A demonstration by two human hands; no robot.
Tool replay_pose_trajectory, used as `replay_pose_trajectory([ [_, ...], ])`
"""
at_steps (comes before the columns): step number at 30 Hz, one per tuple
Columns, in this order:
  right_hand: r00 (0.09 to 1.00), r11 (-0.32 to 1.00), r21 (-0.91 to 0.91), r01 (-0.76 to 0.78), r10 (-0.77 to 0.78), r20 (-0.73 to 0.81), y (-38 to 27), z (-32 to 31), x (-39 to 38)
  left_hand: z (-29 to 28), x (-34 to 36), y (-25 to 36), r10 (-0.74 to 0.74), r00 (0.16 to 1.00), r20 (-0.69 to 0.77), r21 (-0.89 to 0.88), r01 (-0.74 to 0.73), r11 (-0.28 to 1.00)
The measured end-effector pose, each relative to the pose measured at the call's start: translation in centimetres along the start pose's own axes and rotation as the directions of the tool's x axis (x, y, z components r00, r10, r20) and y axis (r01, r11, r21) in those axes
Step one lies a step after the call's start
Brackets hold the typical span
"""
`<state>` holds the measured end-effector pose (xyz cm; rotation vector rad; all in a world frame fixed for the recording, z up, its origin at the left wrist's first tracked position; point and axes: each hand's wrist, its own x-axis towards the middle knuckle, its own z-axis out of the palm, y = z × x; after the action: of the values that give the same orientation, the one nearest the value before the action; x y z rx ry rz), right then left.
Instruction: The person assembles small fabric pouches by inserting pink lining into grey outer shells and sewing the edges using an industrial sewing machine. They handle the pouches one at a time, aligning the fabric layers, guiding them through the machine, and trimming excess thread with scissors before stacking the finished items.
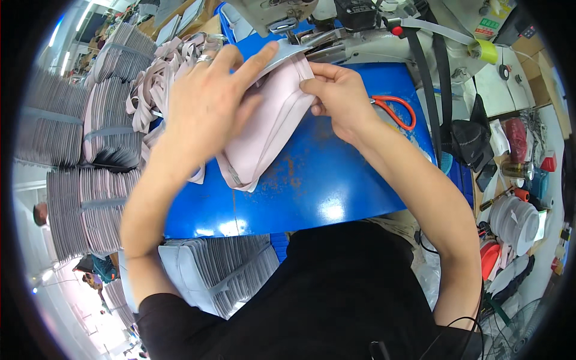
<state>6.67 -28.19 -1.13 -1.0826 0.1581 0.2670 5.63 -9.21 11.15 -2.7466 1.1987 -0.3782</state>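
Observation:
A pale pink fabric piece (258,135), folded in layers with a grey-blue upper panel (281,54), lies over the blue table under the sewing machine (273,13). Its upper end reaches the presser foot (289,35). My right hand (343,96) pinches the right edge of the piece between thumb and fingers. Over its left side is my left hand (216,96), a ring on one finger, with fingers spread and slightly blurred; the forefinger points toward the presser foot. Whether its fingertips touch the fabric is hard to see.
Red-handled scissors (399,111) lie right of my right hand on the blue tabletop (324,186). Left of it hang bunched pink straps (153,90) beside tall bundled stacks of grey panels (111,126). Another bundle (222,270) sits below the table edge. Black straps (423,84) hang at right.

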Motion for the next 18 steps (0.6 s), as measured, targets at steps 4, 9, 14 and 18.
replay_pose_trajectory([
  [4,1.0,1.0,0.012,-0.008,0.008,-0.02,0.3,0.1,0.0,0.0,0.9,-4.8,0.175,0.951,0.256,0.099,-0.206,0.974],
  [9,1.0,1.0,0.021,-0.017,0.017,0.003,0.2,-0.5,-0.3,-1.5,3.0,-5.4,0.32,0.901,0.293,0.148,-0.374,0.916],
  [14,0.999,0.992,0.121,0.033,-0.03,-0.024,0.3,0.0,1.1,-2.4,4.3,-4.4,0.333,0.892,0.306,0.242,-0.411,0.879],
  [18,0.998,0.988,0.149,0.029,-0.021,-0.058,0.5,0.4,1.6,-2.2,4.1,-3.4,0.253,0.913,0.319,0.26,-0.341,0.903],
])
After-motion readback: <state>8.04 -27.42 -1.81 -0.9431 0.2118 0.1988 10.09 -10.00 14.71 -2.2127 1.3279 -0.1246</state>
